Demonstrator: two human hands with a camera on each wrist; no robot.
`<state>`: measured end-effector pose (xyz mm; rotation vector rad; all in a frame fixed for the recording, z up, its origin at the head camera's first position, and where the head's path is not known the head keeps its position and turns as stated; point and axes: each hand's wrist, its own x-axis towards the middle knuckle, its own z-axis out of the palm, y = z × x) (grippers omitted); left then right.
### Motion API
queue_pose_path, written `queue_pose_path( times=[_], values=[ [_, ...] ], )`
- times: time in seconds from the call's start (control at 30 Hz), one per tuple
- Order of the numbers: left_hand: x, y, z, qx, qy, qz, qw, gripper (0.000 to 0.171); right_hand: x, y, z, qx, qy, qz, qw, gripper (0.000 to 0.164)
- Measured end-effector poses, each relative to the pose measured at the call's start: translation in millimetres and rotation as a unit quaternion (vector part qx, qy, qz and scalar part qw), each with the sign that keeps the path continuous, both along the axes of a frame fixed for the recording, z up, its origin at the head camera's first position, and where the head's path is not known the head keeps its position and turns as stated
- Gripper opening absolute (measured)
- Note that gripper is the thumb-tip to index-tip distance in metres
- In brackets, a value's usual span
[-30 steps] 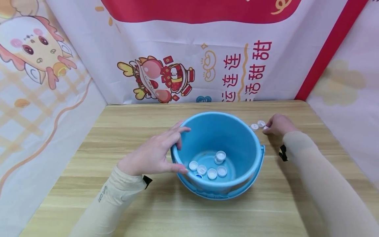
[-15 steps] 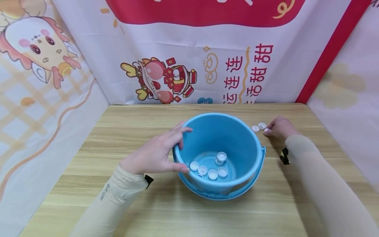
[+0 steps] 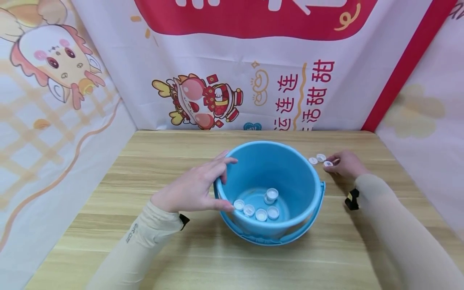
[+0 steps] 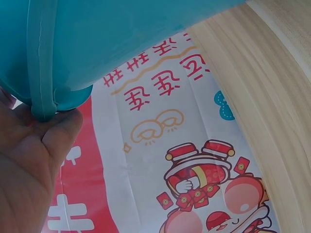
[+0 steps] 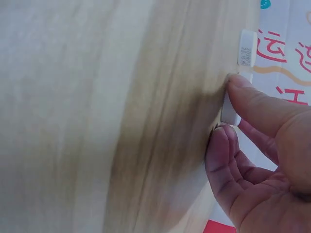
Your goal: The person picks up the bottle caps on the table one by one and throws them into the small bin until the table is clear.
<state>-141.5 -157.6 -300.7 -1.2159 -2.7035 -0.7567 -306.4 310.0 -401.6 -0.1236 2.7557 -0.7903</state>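
Observation:
My left hand [image 3: 195, 187] grips the left rim of a light blue bucket [image 3: 268, 163], fingers over the edge and thumb along the near side. The left wrist view shows the bucket's outer wall [image 4: 121, 34] and its handle [image 4: 43, 58] by the palm. Several white bottle caps lie on the bucket's floor, one cap [image 3: 272, 194] stacked on another. Right of the bucket, my right hand [image 3: 348, 163] pinches a white bottle cap [image 3: 328, 164] between thumb and fingers at the tabletop. Two more bottle caps, a left one [image 3: 313, 160] and a right one [image 3: 321, 158], lie beside it.
The bucket's handle [image 3: 266, 241] hangs down along its front. Beneath everything is a wood-grain table [image 3: 174, 257]. A printed cloth [image 3: 224, 52] stands behind the table's back edge, with patterned cloths on both sides.
The head view has tilted up slightly. My right fingers have shifted on the cap, so more of its printed top shows. My left hand keeps its hold on the bucket.

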Motion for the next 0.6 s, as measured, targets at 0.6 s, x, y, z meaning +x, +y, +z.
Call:
queue_pose_path(
  times=[0.6],
  values=[
    [-0.5, -0.6, -1.2, 0.005, 0.007, -0.006, 0.9999, 0.047, 26.5, -8.5, 46.1, -0.091, 0.025, -0.014, 0.995, 0.073]
  ],
)
